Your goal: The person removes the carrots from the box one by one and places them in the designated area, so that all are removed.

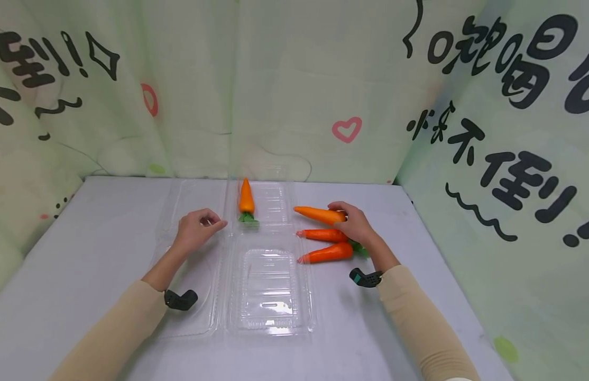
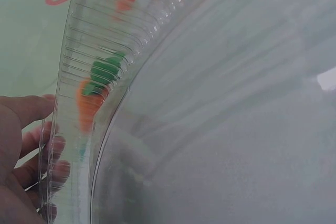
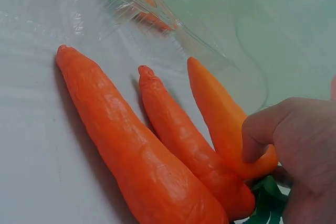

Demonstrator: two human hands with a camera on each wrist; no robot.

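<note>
My right hand (image 1: 353, 222) grips the thick end of a lighter orange toy carrot (image 1: 318, 214), its thumb and fingers around it. Just nearer, two redder toy carrots (image 1: 325, 254) lie side by side, tips pointing left, with green tops partly under the hand. Another carrot (image 1: 246, 197) with a green top lies in the far clear plastic box (image 1: 275, 206). My left hand (image 1: 196, 230) is over the clear lids at the left, fingers loosely bent and thumb pointing toward the box edge. In the left wrist view, its fingers (image 2: 60, 171) show through clear ribbed plastic.
A second clear plastic box (image 1: 270, 288) stands nearer on the white table (image 1: 370, 338), its lid (image 1: 194, 301) laid out to the left. Pale green curtains (image 1: 285, 95) with writing and hearts enclose the table at the back and sides.
</note>
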